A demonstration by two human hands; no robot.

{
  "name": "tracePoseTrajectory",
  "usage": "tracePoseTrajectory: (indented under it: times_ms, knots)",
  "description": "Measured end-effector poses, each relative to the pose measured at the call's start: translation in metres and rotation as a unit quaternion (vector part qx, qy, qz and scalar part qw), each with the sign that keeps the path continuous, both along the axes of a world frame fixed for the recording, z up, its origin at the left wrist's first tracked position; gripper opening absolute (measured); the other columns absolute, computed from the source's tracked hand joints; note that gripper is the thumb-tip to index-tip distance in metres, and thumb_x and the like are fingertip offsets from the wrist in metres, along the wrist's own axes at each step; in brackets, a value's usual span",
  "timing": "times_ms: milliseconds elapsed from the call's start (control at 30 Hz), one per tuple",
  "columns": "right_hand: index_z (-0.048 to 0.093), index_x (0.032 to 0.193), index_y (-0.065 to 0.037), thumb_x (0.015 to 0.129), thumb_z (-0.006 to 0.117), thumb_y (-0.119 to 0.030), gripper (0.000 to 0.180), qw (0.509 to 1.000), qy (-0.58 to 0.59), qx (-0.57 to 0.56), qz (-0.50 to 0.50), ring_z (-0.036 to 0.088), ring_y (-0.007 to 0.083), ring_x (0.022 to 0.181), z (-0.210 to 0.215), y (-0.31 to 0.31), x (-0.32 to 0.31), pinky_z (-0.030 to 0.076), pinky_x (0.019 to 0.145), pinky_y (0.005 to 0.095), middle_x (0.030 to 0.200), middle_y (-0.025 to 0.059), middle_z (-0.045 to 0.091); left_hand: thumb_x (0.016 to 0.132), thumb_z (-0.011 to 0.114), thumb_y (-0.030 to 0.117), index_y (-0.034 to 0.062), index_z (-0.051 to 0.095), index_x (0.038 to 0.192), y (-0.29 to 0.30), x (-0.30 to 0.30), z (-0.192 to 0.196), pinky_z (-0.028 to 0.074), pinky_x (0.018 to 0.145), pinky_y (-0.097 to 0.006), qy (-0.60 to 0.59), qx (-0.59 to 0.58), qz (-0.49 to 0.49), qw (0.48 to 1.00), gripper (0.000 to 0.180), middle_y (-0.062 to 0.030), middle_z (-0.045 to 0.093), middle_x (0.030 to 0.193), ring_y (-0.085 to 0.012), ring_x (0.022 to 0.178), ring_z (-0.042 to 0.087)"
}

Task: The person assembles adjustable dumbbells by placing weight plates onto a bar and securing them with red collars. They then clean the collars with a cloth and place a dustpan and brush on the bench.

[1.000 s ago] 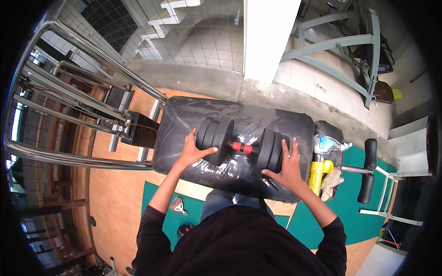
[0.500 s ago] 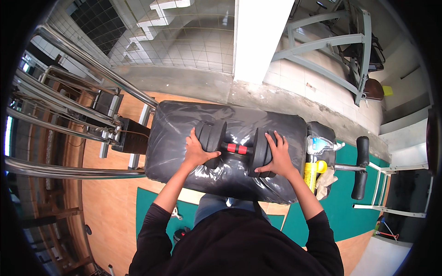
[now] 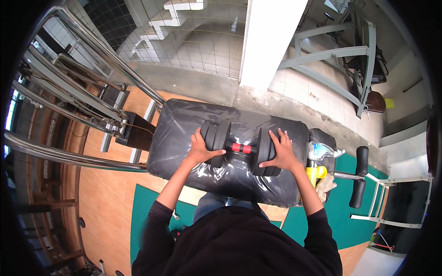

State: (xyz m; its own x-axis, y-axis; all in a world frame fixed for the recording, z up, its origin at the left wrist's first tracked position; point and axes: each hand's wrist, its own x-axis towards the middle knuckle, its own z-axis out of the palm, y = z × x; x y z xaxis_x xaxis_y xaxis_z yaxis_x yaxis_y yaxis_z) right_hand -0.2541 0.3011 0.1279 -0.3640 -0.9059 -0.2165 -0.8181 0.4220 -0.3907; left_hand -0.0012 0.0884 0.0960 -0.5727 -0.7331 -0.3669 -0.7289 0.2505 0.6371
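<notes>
A dumbbell [image 3: 241, 148] with black plates at both ends and a red-and-black handle lies across the black padded bench [image 3: 184, 117] in front of me. My left hand [image 3: 199, 151] grips the left stack of plates, thumb over the near inner side and fingers round the outer side. Round the right stack, my right hand [image 3: 283, 156] does the same, with fingers spread along the outer rim and the thumb across the front. Neither hand touches the handle. The undersides of the plates are hidden.
On the bench's right end lie a clear bottle [image 3: 321, 151], a yellow container [image 3: 312, 175] and a crumpled pale cloth [image 3: 326, 184]. Beyond them stand black foam rollers [image 3: 359, 177]. Chrome rails [image 3: 83, 158] run at the left. A white pillar [image 3: 271, 41] rises behind.
The view has tilted slightly, so the bench and surroundings appear shifted. Both hands remain on the dumbbell's plates, with little visible movement of it on the bench.
</notes>
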Motion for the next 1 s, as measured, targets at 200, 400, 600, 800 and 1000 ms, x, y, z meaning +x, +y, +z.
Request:
tracePoseTrajectory:
  times_ms: [200, 400, 600, 800, 1000]
  knots:
    - [0.022, 0.15, -0.013, 0.046, 0.084, -0.065, 0.131, 1.0, 0.016, -0.007, -0.008, 0.005, 0.0507, 0.141, 0.009, -0.002, 0.013, 0.014, 0.107, 0.0695, 0.151, 0.0289, 0.014, 0.054, 0.084, 0.062, -0.0095, 0.009, 0.145, -0.01, 0.011, 0.002, 0.031, 0.11, -0.045, 0.039, 0.004, -0.034, 0.999, 0.138, -0.0301, 0.026, 0.139, -0.0446, 0.132, 0.031]
    - [0.025, 0.149, -0.011, 0.049, 0.083, -0.065, 0.127, 0.999, 0.036, -0.033, -0.006, 0.008, 0.0494, 0.141, 0.013, 0.002, 0.028, 0.011, 0.107, 0.0696, 0.151, 0.0288, 0.016, 0.06, 0.084, 0.057, -0.0114, 0.013, 0.144, -0.009, 0.021, 0.013, 0.032, 0.11, -0.043, 0.069, -0.007, -0.031, 0.997, 0.13, -0.0293, 0.03, 0.136, -0.0425, 0.13, 0.034]
    - [0.034, 0.145, -0.01, 0.059, 0.081, -0.057, 0.109, 0.991, 0.064, -0.114, -0.021, 0.015, 0.0463, 0.14, 0.017, 0.01, 0.041, 0.014, 0.108, 0.0677, 0.149, 0.0263, 0.023, 0.066, 0.083, 0.048, -0.0092, 0.027, 0.141, -0.002, 0.031, 0.014, 0.036, 0.107, -0.042, 0.133, -0.006, -0.012, 0.991, 0.109, -0.0277, 0.036, 0.132, -0.039, 0.126, 0.041]
    - [0.063, 0.11, -0.007, 0.076, 0.075, -0.017, 0.037, 0.945, 0.03, -0.324, 0.028, 0.047, 0.0359, 0.125, 0.007, 0.01, 0.079, 0.028, 0.109, 0.0556, 0.128, 0.0121, 0.054, 0.075, 0.08, 0.035, -0.0003, 0.052, 0.127, 0.021, 0.062, -0.011, 0.045, 0.094, -0.039, 0.228, -0.011, 0.169, 0.959, 0.069, -0.0203, 0.051, 0.12, -0.0313, 0.111, 0.053]
    - [0.07, 0.085, -0.009, 0.075, 0.076, -0.014, 0.012, 0.91, -0.082, -0.347, 0.211, 0.059, 0.0266, 0.104, -0.028, 0.023, 0.134, 0.044, 0.095, 0.0428, 0.106, 0.0054, 0.063, 0.079, 0.076, 0.025, 0.0012, 0.061, 0.116, 0.102, 0.134, -0.061, 0.047, 0.089, -0.035, 0.211, -0.052, 0.289, 0.932, 0.046, -0.015, 0.059, 0.111, -0.0246, 0.1, 0.058]
